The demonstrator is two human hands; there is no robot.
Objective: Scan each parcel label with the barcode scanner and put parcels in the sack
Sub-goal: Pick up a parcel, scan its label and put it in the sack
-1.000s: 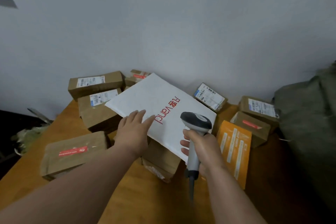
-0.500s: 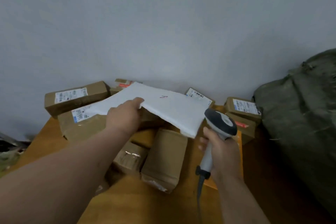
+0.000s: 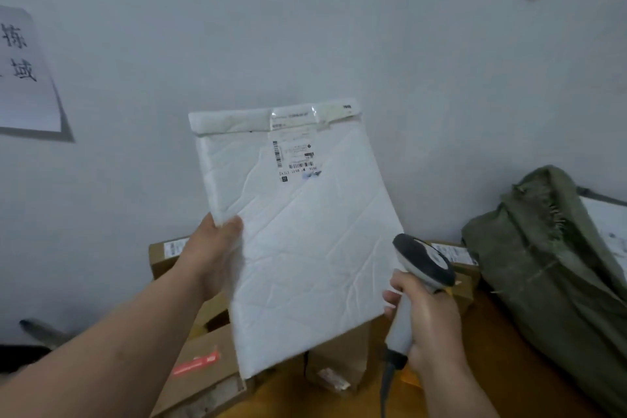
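Observation:
My left hand (image 3: 212,254) grips the left edge of a white padded mailer (image 3: 305,234) and holds it upright in front of the wall. Its shipping label (image 3: 295,159) with barcodes faces me near the top. My right hand (image 3: 427,322) grips the handle of a grey barcode scanner (image 3: 422,263), whose head sits at the mailer's lower right edge and points toward it. The green sack (image 3: 549,268) slumps at the right, beside the table.
Several brown cardboard parcels (image 3: 203,370) lie on the wooden table (image 3: 502,366) below the mailer, partly hidden by it. A paper sign (image 3: 23,71) hangs on the grey wall at the left. The scanner's cable (image 3: 385,390) hangs down from the handle.
My left hand lifted the mailer off the parcels and turned it over, so the label side now faces me. The scanner rose beside it. My view tilted upward.

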